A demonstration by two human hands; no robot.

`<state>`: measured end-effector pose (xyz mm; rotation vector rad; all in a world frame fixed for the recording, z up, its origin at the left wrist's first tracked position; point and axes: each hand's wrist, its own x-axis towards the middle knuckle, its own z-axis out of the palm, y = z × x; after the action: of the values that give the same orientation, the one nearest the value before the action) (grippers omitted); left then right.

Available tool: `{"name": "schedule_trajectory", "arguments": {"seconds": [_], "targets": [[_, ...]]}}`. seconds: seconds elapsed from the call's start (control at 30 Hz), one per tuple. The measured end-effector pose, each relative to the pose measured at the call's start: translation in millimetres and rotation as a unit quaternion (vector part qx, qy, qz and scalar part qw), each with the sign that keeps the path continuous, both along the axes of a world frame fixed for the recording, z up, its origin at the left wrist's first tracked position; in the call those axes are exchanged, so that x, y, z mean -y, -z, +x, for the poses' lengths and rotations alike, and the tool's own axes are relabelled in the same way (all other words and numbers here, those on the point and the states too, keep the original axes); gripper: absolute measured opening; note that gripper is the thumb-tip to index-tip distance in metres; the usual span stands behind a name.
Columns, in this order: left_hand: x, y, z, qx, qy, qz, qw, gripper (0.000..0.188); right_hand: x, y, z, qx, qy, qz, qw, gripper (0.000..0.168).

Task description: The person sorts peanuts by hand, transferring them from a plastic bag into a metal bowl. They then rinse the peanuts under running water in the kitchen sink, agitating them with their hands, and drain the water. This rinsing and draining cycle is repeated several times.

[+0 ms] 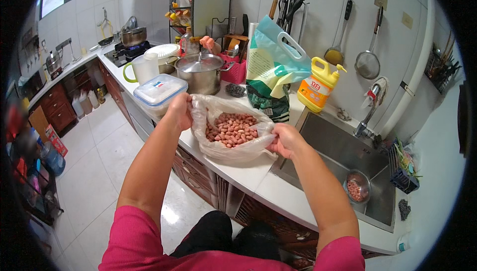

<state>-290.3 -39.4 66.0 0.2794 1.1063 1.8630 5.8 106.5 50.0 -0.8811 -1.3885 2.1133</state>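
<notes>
A translucent plastic bag (227, 154) rests on the white countertop (257, 170), its mouth spread wide. Inside lie many shelled, reddish-skinned peanuts (233, 131). My left hand (180, 111) grips the bag's rim on the left side, beside a lidded plastic food container (160, 90). On the opposite side, my right hand (286, 140) pinches the rim close to the sink's left edge. More peanuts (356, 189) sit in a metal bowl (367, 191) in the steel sink (328, 133).
Behind the bag stand a lidded steel pot (199, 73), a green-and-blue handled bag (268, 73) and a yellow detergent jug (318, 84). A faucet (367, 122) overhangs the sink. Farther left, a pan (134, 36) sits over a lit gas burner (136, 49).
</notes>
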Motion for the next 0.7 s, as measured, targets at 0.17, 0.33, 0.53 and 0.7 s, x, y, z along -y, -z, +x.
{"name": "schedule_trajectory", "arguments": {"seconds": [0.17,0.33,0.53,0.7], "targets": [[18,20,-10,-0.122,-0.015,-0.019,0.992,0.021,2,-9,27,0.076,-0.023,0.101,0.992,0.025],[28,13,-2,-0.377,-0.094,-0.103,0.916,0.042,7,-19,53,0.096,0.014,0.232,0.968,0.031],[68,-12,67,-0.779,-0.139,-0.040,0.610,0.038,-25,-26,185,0.250,0.120,0.374,0.885,0.023],[103,-21,138,-0.857,-0.087,0.004,0.508,0.037,-66,17,315,0.347,0.262,0.436,0.788,0.019]]}}
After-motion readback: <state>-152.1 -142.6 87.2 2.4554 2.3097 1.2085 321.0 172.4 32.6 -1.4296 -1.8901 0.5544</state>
